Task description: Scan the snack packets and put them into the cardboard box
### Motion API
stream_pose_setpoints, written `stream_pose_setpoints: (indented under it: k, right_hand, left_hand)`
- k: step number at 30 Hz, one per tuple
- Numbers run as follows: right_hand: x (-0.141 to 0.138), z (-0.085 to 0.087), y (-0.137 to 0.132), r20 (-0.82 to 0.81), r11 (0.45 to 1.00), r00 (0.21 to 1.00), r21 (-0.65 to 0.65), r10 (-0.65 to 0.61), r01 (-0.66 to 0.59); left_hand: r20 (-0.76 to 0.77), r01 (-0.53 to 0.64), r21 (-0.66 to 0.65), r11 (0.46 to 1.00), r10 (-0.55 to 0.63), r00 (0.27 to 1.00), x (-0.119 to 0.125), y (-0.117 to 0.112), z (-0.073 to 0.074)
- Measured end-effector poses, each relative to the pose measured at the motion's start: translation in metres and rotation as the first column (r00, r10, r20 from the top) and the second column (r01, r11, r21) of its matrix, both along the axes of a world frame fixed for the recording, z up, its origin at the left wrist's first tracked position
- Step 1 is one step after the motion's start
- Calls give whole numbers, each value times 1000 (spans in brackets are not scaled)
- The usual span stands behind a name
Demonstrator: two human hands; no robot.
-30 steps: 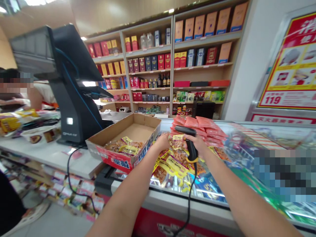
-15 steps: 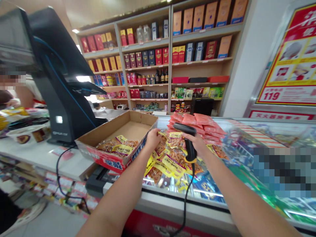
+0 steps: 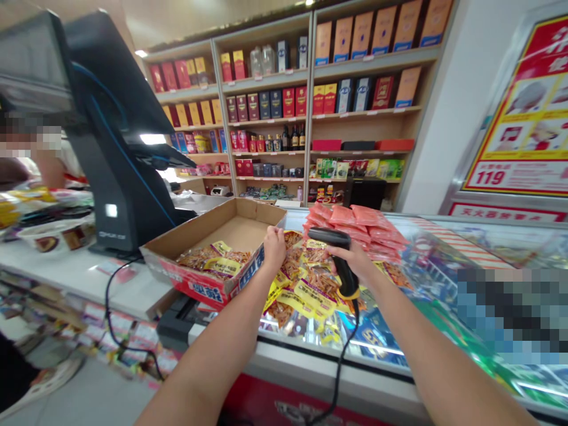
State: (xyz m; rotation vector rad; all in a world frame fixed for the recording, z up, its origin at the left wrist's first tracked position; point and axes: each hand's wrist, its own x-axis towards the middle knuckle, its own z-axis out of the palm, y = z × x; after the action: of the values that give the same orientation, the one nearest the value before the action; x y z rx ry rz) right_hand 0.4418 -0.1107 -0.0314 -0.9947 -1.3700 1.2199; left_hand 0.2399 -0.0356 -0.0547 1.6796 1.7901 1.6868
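My right hand (image 3: 357,263) grips a black barcode scanner (image 3: 342,269) by its handle, its head pointing left over the snack bags. My left hand (image 3: 274,247) is closed beside the right rim of an open cardboard box (image 3: 251,212); anything inside its fingers is hidden. Several yellow-and-clear snack bags (image 3: 315,296) lie in a loose heap on the glass top below both hands. More of these snack bags (image 3: 215,260) are in the near part of the box. Behind the scanner, salmon-pink packets (image 3: 355,222) are stacked.
A black point-of-sale terminal (image 3: 119,148) stands left of the box on a white counter (image 3: 110,284). The scanner's cable (image 3: 339,367) hangs over the front edge. Under the glass top (image 3: 426,260) lie colourful packages. A person's arm (image 3: 48,168) shows at far left; stocked shelves (image 3: 266,121) rise behind.
My left hand has drawn back slightly from the snack bags toward the box rim, its fingers now curled upward. The scanner stays in my right hand, tilted a little differently. The view has shifted slightly.
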Motion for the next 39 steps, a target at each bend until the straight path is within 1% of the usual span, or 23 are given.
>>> stream_pose_setpoints:
  k: [3, 6, 10, 12, 15, 20, 27, 34, 39]
  right_hand:
    - [1, 1, 0, 88, 999, 996, 27, 32, -35]
    - [6, 5, -2, 143, 997, 988, 44, 59, -66]
    - [17, 12, -4, 222, 998, 974, 31, 40, -49]
    - [22, 14, -5, 243, 998, 969, 16, 53, -59]
    - [23, 13, -4, 264, 996, 961, 21, 82, -91]
    - [18, 10, -3, 318, 996, 945, 25, 78, -90]
    - [18, 8, -1, 291, 992, 950, 14, 116, -126]
    - [18, 8, 0, 270, 989, 953, 6, 140, -147]
    - [16, 12, -6, 220, 993, 969, -11, 117, -117]
  left_hand:
    - [57, -37, 32, 999, 35, 998, 2, -1, 0]
    - [107, -84, 61, 995, 77, 991, 4, -1, -1]
    - [140, -127, 94, 987, 113, 984, 5, 1, -5]
    - [150, -139, 108, 984, 122, 981, 6, 3, -6]
    - [166, -152, 119, 981, 131, 977, 6, 4, -7]
    - [164, -164, 107, 981, 145, 976, 7, 2, -4]
    - [162, -154, 97, 983, 137, 977, 7, 3, -5]
    - [162, -164, 116, 980, 144, 976, 6, 6, -8]
    - [180, -155, 86, 984, 138, 974, 9, 1, -4]
